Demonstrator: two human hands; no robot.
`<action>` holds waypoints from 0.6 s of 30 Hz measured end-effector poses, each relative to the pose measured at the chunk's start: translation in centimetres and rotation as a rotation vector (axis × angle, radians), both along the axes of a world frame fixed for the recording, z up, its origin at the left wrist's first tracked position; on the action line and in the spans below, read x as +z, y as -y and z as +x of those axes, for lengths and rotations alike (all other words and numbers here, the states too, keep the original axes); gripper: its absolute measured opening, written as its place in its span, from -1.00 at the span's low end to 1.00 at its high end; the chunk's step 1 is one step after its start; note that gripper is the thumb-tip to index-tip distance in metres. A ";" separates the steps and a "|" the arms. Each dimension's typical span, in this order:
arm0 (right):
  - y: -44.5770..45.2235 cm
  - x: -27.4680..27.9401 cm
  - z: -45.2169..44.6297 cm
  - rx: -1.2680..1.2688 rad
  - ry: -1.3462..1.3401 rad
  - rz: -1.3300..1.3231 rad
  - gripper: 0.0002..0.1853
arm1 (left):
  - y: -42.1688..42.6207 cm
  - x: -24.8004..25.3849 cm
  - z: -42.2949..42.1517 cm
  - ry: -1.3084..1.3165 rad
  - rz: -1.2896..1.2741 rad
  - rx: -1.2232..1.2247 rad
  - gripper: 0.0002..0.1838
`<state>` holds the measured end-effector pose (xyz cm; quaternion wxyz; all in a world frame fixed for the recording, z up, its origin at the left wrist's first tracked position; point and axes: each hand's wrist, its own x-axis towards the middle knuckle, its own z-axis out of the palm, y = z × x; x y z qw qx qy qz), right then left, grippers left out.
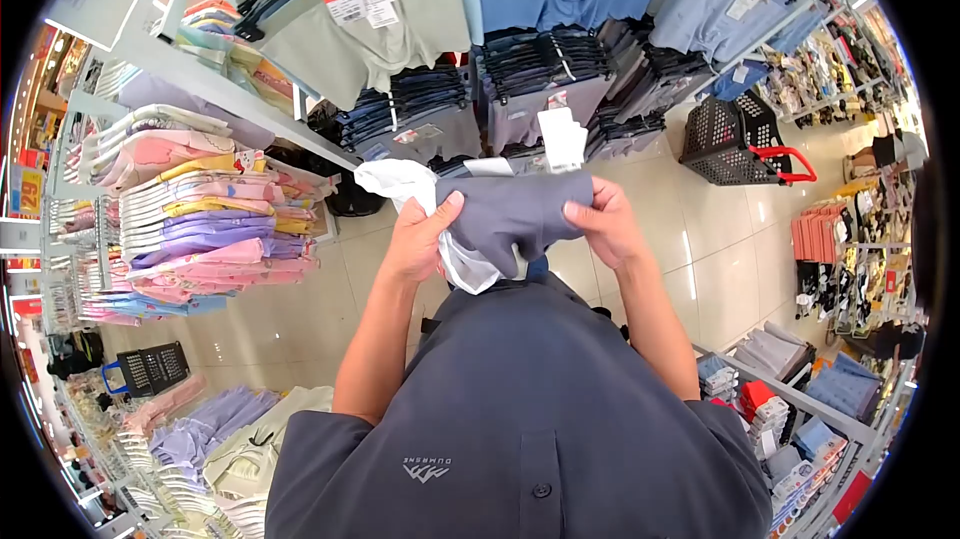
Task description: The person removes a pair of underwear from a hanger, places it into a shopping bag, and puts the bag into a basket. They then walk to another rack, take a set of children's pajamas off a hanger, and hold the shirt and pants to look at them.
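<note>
A dark grey folded garment (515,207) is stretched between my two hands in front of my chest; its exact kind I cannot tell. My left hand (422,237) pinches its left edge, thumb on top, and also has crumpled white material (398,181) in its grip. That white material hangs beside and below the garment; whether it is cloth or plastic is unclear. Gripping the garment's right edge is my right hand (608,224), thumb on top. White paper tags (562,139) stick up from the garment's far edge.
Ahead stands a rack of hanging trousers (400,29). Children's clothes (215,209) on white hangers are at left. A black shopping basket (735,144) with a red handle is on the tiled floor (700,239); another basket (152,369) lies lower left. Folded clothes fill a shelf (800,409) at lower right.
</note>
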<state>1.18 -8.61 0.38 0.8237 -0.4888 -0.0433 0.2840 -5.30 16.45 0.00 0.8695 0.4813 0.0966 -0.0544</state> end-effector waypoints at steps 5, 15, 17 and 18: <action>1.9 1.2 1.2 -0.085 0.040 -0.122 -0.80 | 1.9 0.4 0.7 0.014 0.102 -0.006 -0.72; 4.7 3.7 1.1 0.162 0.187 -0.107 -0.29 | 3.2 2.4 1.3 0.142 0.207 -0.067 -0.06; 5.1 3.0 0.9 0.164 0.336 -0.292 -0.39 | 2.4 1.6 1.2 0.196 0.268 -0.114 -0.13; 5.3 2.8 1.0 0.170 0.467 -0.482 -0.48 | 1.9 1.3 1.1 0.182 0.383 -0.197 -0.24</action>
